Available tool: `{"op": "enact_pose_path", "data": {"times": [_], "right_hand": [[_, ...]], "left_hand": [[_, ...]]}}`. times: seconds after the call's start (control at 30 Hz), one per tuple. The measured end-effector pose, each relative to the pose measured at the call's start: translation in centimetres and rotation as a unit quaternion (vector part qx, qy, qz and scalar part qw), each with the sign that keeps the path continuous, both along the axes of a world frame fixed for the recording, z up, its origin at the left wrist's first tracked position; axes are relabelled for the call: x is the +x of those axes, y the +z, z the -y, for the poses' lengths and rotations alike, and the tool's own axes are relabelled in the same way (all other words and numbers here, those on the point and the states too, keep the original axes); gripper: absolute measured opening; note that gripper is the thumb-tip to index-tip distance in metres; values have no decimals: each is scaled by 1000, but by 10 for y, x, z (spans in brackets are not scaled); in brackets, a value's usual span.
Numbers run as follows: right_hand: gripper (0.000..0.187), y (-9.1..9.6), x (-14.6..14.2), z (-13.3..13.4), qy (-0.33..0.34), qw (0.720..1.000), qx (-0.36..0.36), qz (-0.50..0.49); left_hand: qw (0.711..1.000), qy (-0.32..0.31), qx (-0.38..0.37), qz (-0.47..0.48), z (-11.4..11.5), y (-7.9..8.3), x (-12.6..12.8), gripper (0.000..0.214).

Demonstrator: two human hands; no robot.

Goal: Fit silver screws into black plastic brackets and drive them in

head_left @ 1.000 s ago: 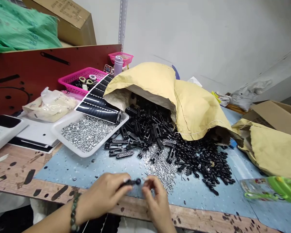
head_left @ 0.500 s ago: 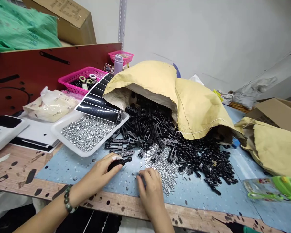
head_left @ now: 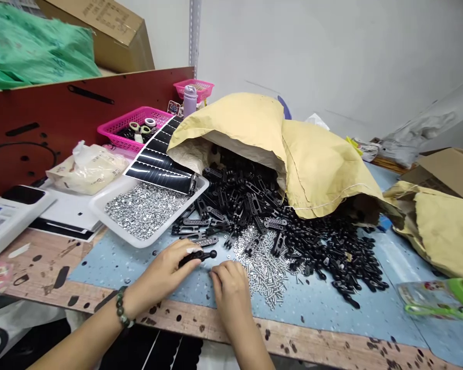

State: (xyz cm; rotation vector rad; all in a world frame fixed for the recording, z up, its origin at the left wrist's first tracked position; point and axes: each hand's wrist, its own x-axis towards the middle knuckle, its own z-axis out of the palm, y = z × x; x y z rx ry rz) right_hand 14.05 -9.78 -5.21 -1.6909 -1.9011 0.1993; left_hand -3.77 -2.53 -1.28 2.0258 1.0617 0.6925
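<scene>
My left hand, with a green bead bracelet on the wrist, is closed on a small black plastic part with a round end, held just above the blue mat. My right hand rests on the mat beside it, fingers curled down at the near edge of a scatter of small silver screws; whether it pinches one is hidden. Behind the screws lies a heap of black plastic parts spilling from a tan paper sack.
A white tray of silver nuts stands left of the heap, with black strips across its far corner. Pink baskets, a plastic bag and a white device lie further left. A second sack and a green object are at right.
Both hands moved from the table's near edge forward onto the mat. They separated: the left kept the black part, and the right went down to the screws.
</scene>
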Motion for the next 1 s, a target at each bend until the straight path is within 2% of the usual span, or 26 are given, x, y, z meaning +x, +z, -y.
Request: {"op": "enact_pose_path", "data": {"times": [0.07,0.17,0.3,0.43,0.53,0.63,0.77,0.83,0.93,1.0], "right_hand": [[12,-2,-2,0,2,1000,-15,0],[6,0,6,8,-5,999,-20,-49],[14,5,17,19,-26,994,8,-110],[17,0,17,21,15,997,25,-70],[20,-7,14,22,19,998,34,-54],[18,-10,10,27,31,997,37,-55],[14,-2,14,29,35,996,21,-76],[9,3,24,20,-27,996,20,-86],[28,7,46,-5,-185,980,30,-73],[36,5,60,-21,-229,972,14,-46]], "left_hand": [[1000,-10,1,-1,1,1,-3,19],[999,-29,8,-12,3,1,0,18],[993,-95,39,-67,3,-6,13,17],[977,-159,82,-114,3,-16,22,17],[970,-188,94,-118,3,-17,20,22],[967,-201,98,-124,4,-15,17,22],[968,-198,93,-124,5,-16,17,20],[969,-192,93,-124,7,-17,16,21],[971,-187,83,-126,10,-15,12,23],[974,-178,73,-119,12,-10,10,32]]}}
